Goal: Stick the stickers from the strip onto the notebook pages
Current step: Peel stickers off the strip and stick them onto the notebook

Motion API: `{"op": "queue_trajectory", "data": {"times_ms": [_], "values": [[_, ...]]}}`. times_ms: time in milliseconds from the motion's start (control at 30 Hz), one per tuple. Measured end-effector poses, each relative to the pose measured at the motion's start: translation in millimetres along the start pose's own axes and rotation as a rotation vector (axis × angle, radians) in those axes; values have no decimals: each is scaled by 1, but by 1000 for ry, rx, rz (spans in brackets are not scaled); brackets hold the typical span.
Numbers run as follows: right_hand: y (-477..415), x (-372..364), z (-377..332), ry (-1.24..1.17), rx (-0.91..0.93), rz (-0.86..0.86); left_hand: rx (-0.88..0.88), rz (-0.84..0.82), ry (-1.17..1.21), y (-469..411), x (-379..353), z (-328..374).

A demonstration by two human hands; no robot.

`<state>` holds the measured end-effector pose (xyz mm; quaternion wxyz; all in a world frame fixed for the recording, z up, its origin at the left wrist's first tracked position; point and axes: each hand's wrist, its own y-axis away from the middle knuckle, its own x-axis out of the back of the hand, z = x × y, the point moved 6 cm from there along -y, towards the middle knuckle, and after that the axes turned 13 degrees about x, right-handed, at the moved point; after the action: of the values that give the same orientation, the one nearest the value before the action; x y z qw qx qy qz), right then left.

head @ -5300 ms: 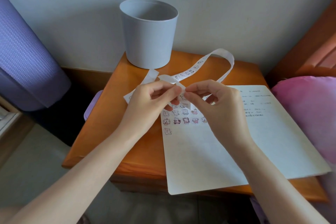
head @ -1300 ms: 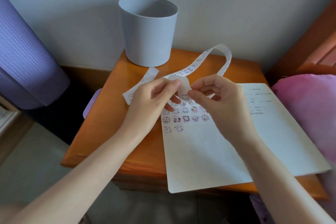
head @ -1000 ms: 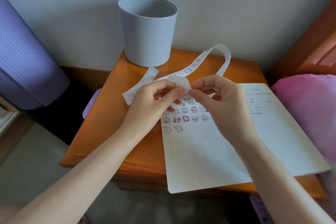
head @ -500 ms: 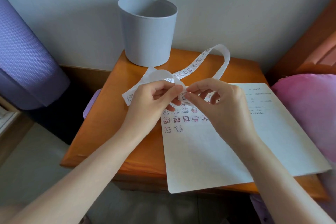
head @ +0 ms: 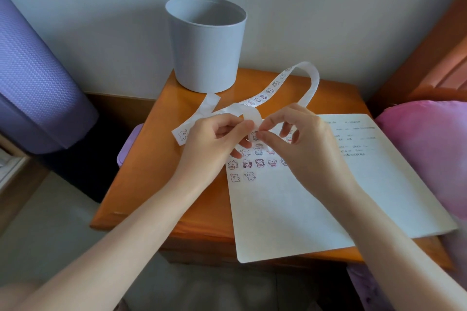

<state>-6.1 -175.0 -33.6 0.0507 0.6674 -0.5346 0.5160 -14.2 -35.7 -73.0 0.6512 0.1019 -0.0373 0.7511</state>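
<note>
Left grip (head: 214, 139) on strip (head: 312, 82), bucket (head: 207, 53) behind

Bare forearms (head: 131, 227) (head: 394, 242), seemingly bare hands (head: 214, 144) (head: 307, 146)

White sticker strip (head: 275, 83) loops above the open notebook (head: 290, 209), whose page bears cartoon stickers (head: 259, 163).

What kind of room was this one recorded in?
Probably a bedroom: a small wooden bedside table against the wall, pink bedding at its right, and what looks like a wooden headboard.
</note>
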Motion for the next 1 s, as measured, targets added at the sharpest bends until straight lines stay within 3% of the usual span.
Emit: {"op": "queue_trajectory", "data": {"times_ms": [100, 200, 300, 433, 633, 1000], "values": [[1, -1, -11, 49, 69, -20, 27, 4, 25, -1, 3, -3], [8, 6, -17, -83, 46, 21, 24, 17, 11, -2, 5, -3], [16, 13, -12, -299, -88, 32, 23, 24, -3, -3, 5, -3], [32, -2, 9, -432, -355, -171, 11, 27, -21, -2, 4, -4], [40, -9, 25, -403, -514, -197, 20, 34, -32, 1, 2, -2], [40, -15, 22, -342, -506, -195, 40, 49, -68, 3, 2, -1]]}}
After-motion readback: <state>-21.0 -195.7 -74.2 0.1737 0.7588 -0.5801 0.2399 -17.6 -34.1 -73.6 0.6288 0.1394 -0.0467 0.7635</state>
